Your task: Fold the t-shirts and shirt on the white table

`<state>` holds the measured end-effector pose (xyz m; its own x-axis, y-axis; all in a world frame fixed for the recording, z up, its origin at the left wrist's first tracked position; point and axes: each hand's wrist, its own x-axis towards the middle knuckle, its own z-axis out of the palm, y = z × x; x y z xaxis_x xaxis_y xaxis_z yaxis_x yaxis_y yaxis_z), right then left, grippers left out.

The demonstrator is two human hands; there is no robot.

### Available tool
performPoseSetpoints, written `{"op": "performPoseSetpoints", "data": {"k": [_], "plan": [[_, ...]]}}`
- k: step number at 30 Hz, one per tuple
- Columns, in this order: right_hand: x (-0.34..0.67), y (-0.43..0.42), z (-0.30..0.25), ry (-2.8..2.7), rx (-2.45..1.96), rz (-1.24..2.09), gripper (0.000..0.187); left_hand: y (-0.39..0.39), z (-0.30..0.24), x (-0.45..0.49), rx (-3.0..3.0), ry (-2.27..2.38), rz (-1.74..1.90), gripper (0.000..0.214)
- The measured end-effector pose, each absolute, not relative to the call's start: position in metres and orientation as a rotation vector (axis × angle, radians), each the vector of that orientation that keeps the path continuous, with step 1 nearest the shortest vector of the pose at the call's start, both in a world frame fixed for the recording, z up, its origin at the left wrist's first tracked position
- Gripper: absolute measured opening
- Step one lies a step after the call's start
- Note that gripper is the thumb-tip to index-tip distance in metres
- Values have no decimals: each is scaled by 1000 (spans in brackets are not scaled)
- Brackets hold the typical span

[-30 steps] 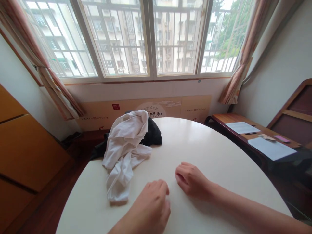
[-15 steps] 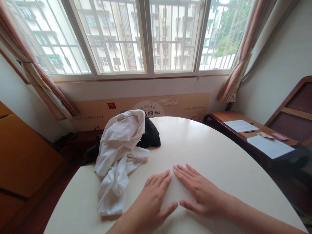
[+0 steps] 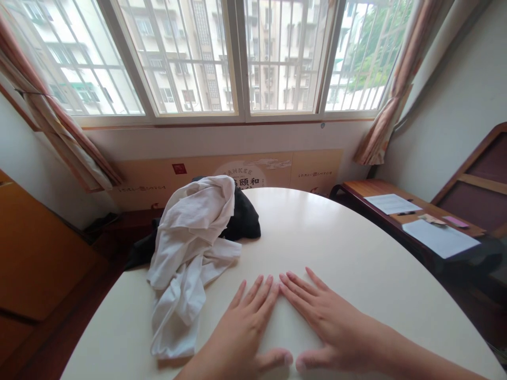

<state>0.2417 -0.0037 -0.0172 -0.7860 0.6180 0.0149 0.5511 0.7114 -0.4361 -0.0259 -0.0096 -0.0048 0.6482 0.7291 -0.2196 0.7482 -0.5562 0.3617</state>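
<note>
My left hand (image 3: 241, 332) lies flat on the round cream table (image 3: 356, 253), fingers stretched out and holding nothing. My right hand (image 3: 325, 322) lies flat beside it, fingers spread, its fingertips touching those of the left; the two thumbs nearly meet near the bottom edge. A crumpled white garment (image 3: 190, 253) lies on the table just left of my left hand, apart from it. Under and behind it sits a black garment (image 3: 245, 219), partly hanging off the table's far left edge.
A wooden side table (image 3: 364, 190) at the right carries white paper sheets (image 3: 439, 237), a pen and a pink card. A dark chair back stands at the far right. Barred windows and curtains fill the far wall; an orange cabinet stands at the left.
Both hands went from curled fists to flat, spread fingers on the table, and moved closer together until the fingertips touch. The camera view shifted slightly.
</note>
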Motion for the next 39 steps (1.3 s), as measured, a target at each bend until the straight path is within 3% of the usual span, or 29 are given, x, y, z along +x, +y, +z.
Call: {"op": "performPoseSetpoints", "data": {"k": [11, 39], "plan": [[240, -3, -19, -2758, -933, 613, 115, -9, -3, -24, 2434, 1144, -1, 122], [236, -10, -9, -2734, -1026, 695, 105, -18, 8, -22, 2392, 1177, -2, 111]]}}
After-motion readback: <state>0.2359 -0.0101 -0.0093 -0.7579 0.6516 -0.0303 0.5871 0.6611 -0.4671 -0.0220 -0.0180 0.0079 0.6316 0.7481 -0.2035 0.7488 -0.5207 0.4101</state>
